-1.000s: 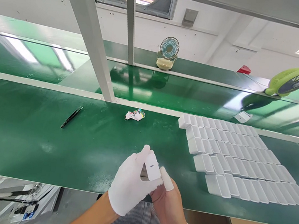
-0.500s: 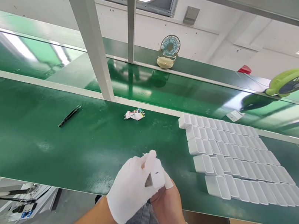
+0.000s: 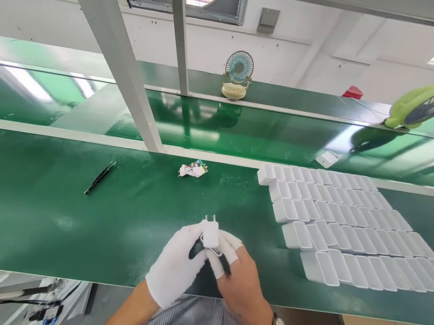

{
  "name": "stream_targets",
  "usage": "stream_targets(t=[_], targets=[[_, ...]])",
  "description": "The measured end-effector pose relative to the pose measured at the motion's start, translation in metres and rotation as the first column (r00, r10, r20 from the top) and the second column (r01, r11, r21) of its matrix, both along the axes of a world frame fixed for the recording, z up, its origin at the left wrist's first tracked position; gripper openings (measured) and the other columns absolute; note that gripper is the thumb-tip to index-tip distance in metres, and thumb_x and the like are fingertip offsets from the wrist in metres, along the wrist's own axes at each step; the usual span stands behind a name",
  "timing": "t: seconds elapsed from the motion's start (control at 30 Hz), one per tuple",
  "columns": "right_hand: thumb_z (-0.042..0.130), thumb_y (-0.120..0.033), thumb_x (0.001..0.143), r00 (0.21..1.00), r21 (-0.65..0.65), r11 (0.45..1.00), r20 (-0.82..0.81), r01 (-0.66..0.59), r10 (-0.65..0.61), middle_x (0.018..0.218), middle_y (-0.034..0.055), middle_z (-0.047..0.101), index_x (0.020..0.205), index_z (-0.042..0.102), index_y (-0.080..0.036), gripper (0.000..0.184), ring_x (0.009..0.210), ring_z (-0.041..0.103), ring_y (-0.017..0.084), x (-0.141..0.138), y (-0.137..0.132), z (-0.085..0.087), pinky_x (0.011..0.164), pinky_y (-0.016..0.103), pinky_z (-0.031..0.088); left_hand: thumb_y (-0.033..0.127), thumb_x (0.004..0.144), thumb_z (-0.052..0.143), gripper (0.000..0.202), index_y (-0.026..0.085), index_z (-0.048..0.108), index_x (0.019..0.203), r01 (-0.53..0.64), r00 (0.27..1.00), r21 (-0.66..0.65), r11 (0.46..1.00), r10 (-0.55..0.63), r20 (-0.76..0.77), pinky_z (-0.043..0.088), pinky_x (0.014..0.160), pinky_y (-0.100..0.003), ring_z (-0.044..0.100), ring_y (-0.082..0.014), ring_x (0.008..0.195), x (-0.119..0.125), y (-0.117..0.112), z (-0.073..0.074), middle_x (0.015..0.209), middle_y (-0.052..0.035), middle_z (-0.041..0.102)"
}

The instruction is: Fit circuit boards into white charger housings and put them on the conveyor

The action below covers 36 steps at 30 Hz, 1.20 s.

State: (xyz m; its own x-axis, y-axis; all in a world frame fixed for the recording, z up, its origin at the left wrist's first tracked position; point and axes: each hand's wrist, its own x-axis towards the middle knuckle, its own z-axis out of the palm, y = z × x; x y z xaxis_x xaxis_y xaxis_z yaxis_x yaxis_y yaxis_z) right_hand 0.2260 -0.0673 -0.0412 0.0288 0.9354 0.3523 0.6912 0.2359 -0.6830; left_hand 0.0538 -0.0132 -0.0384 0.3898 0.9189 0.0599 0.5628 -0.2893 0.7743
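Note:
A white charger plug (image 3: 210,234) with two prongs pointing away from me is held low over the green bench. My left hand (image 3: 177,262), in a white glove, pinches it from the left side. On the other side, my right hand (image 3: 237,267) has white finger covers and grips the plug's right and near edges. A pale loop or rim shows under the plug between my fingers; what it is I cannot make out. Beyond my hands lies a small circuit board with white parts (image 3: 193,169).
Rows of white open plastic housings (image 3: 337,232) stand on the bench at right. Black tweezers (image 3: 100,178) lie at left. A slanting metal post (image 3: 131,84) rises behind. A small fan (image 3: 238,73) and a green fan (image 3: 425,106) stand on the back ledge.
The plug has been turned, so its prongs now show pointing away. My right hand has come out from behind the left, its fingers now visible. The camera view has shifted slightly.

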Motion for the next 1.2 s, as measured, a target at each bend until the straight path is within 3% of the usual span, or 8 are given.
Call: stream_targets(t=[0.13, 0.23, 0.43, 0.73, 0.83, 0.93, 1.1, 1.2], targets=[[0.054, -0.015, 0.096, 0.978, 0.133, 0.990, 0.209, -0.040, 0.012, 0.126, 0.0145, 0.067, 0.148, 0.048, -0.023, 0.052, 0.118, 0.065, 0.029, -0.002, -0.001, -0.020, 0.095, 0.046, 0.059, 0.012, 0.089, 0.054, 0.068, 0.029, 0.038, 0.152, -0.010, 0.997, -0.077, 0.997, 0.016, 0.078, 0.052, 0.107, -0.040, 0.064, -0.0196, 0.120, -0.003, 0.005, 0.008, 0.140, -0.0068, 0.062], [0.054, -0.014, 0.095, 0.961, 0.127, 0.990, 0.274, -0.066, 0.029, 0.128, 0.0167, 0.066, 0.147, 0.048, -0.021, 0.053, 0.118, 0.065, 0.033, 0.000, -0.003, -0.026, 0.094, 0.049, 0.059, 0.014, 0.090, 0.055, 0.055, 0.031, 0.052, 0.141, 0.010, 0.997, -0.060, 0.998, -0.006, 0.075, 0.052, 0.108, -0.040, 0.064, -0.0187, 0.118, -0.003, 0.010, 0.025, 0.140, -0.0040, 0.060], [0.061, -0.034, 0.097, 0.988, 0.046, 0.998, 0.151, -0.031, 0.024, 0.131, 0.0156, 0.065, 0.146, 0.046, -0.019, 0.054, 0.118, 0.067, 0.029, 0.011, -0.006, -0.012, 0.095, 0.045, 0.061, 0.020, 0.093, 0.053, 0.033, 0.025, 0.061, 0.125, -0.053, 0.995, -0.094, 0.994, 0.060, 0.080, 0.057, 0.092, -0.034, 0.068, -0.0153, 0.096, -0.001, 0.015, 0.032, 0.123, -0.0040, 0.069], [0.060, -0.019, 0.096, 0.967, 0.195, 0.981, 0.250, 0.008, -0.057, 0.129, 0.0157, 0.067, 0.150, 0.042, -0.018, 0.057, 0.120, 0.065, 0.029, 0.049, -0.020, -0.022, 0.096, 0.047, 0.060, 0.011, 0.068, 0.070, 0.074, 0.026, 0.055, 0.139, 0.021, 0.997, -0.216, 0.976, -0.037, -0.074, 0.057, 0.091, -0.039, 0.067, -0.0190, 0.094, -0.006, 0.027, 0.032, 0.131, -0.0052, 0.066], [0.058, -0.014, 0.094, 0.949, 0.240, 0.971, 0.307, -0.011, -0.065, 0.125, 0.0164, 0.068, 0.138, 0.054, -0.015, 0.044, 0.122, 0.063, 0.030, 0.046, -0.025, -0.031, 0.095, 0.048, 0.061, 0.009, 0.065, 0.072, 0.061, 0.025, 0.067, 0.124, 0.089, 0.994, -0.298, 0.950, -0.105, -0.035, 0.055, 0.093, -0.039, 0.067, -0.0237, 0.106, 0.004, 0.030, 0.030, 0.126, -0.0052, 0.069], [0.051, -0.008, 0.093, 0.934, 0.328, 0.945, 0.343, -0.018, -0.102, 0.109, 0.0152, 0.071, 0.106, 0.068, -0.016, 0.023, 0.119, 0.063, 0.032, 0.041, -0.028, -0.038, 0.093, 0.051, 0.061, 0.017, 0.065, 0.080, 0.044, 0.021, 0.072, 0.108, 0.205, 0.978, -0.414, 0.887, -0.205, 0.045, 0.057, 0.085, -0.037, 0.070, -0.0230, 0.093, 0.016, 0.038, 0.026, 0.105, -0.0048, 0.075], [0.045, -0.009, 0.094, 0.943, 0.414, 0.910, 0.297, 0.015, -0.151, 0.098, 0.0128, 0.071, 0.078, 0.064, -0.019, 0.027, 0.107, 0.067, 0.027, 0.043, -0.024, -0.041, 0.089, 0.045, 0.062, 0.037, 0.077, 0.077, 0.031, 0.020, 0.073, 0.103, 0.324, 0.944, -0.242, 0.914, -0.298, 0.139, 0.054, 0.085, -0.034, 0.070, -0.0221, 0.093, 0.037, 0.099, 0.050, 0.100, -0.0059, 0.076], [0.043, -0.015, 0.099, 0.948, 0.452, 0.892, 0.286, -0.006, -0.138, 0.095, 0.0089, 0.072, 0.075, 0.063, -0.021, 0.032, 0.103, 0.069, 0.023, 0.045, -0.019, -0.046, 0.089, 0.040, 0.063, 0.041, 0.081, 0.071, 0.025, 0.021, 0.074, 0.097, 0.108, 0.990, -0.087, 0.990, -0.115, -0.084, 0.052, 0.086, -0.032, 0.068, -0.0229, 0.096, 0.050, 0.173, 0.074, 0.100, -0.0030, 0.076]])
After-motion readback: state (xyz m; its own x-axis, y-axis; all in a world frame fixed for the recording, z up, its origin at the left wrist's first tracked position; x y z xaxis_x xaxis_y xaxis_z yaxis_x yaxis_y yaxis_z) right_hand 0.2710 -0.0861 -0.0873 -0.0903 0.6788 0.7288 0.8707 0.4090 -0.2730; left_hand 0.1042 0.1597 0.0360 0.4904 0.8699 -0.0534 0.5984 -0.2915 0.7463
